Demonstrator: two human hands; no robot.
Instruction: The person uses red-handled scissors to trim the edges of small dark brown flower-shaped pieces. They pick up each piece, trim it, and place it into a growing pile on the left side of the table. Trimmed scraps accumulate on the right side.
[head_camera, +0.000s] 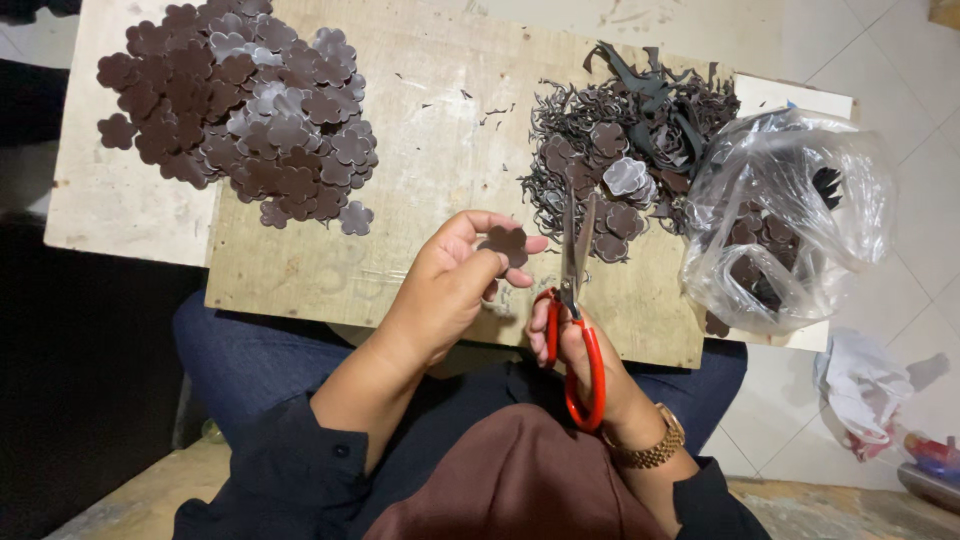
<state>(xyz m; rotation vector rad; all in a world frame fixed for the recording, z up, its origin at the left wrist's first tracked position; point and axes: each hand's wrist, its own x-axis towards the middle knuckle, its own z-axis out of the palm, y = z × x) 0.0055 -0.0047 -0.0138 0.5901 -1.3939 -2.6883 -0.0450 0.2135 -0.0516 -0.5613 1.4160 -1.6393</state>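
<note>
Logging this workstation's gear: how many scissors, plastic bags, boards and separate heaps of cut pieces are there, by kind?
Red-handled scissors: 1
Clear plastic bag: 1
Wooden board: 1
Heaps: 2, flower-shaped pieces and offcuts
Total: 5

Even overhead light, sharp focus, glare on the plastic bag (790, 215), dark left edge.

White tiled floor (900, 60), wooden board (430, 130)
</note>
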